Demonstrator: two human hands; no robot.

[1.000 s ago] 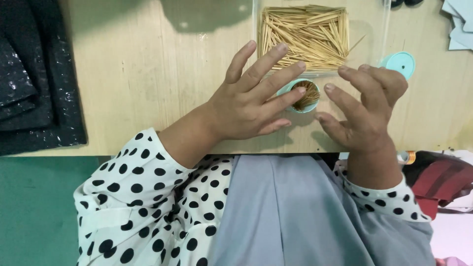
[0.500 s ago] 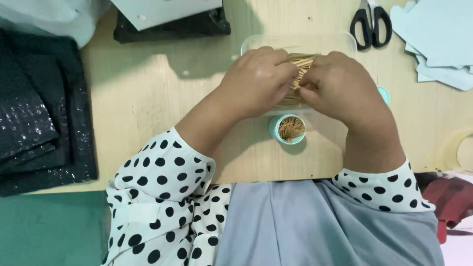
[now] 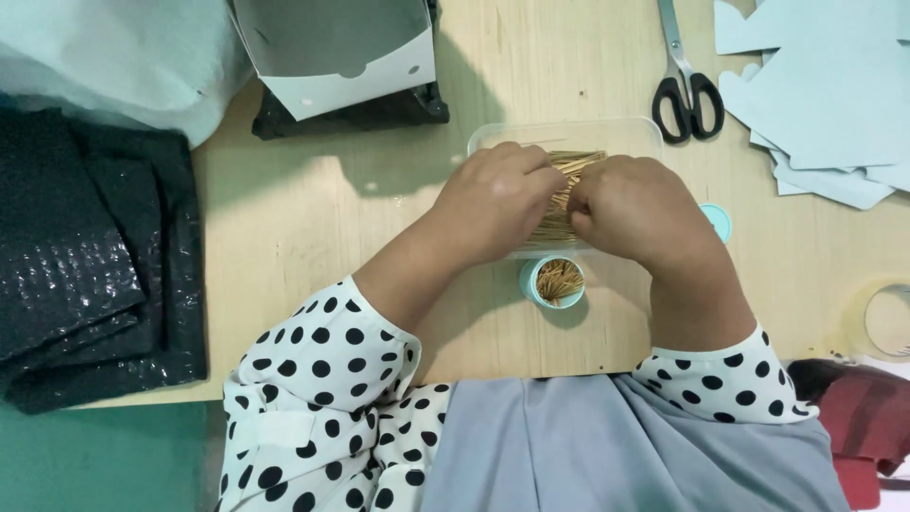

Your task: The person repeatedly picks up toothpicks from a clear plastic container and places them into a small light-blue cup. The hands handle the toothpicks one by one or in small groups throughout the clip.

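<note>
Wooden table (image 3: 313,237): clear plastic tray (image 3: 607,133) of toothpicks (image 3: 569,194) at centre, small teal round container (image 3: 554,282), partly filled, just in front of it. Left hand (image 3: 498,199) and right hand (image 3: 635,209) both over tray, fingers curled together on a bundle of toothpicks. Judged step: gathering a bunch; next calls for keeping it aligned to fit the narrow container mouth.

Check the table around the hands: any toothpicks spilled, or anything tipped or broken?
Nothing stands out. The toothpicks lie inside the clear tray, the small teal cup stands upright with its sticks inside, and both the left hand and right hand gather sticks over the tray.
</note>
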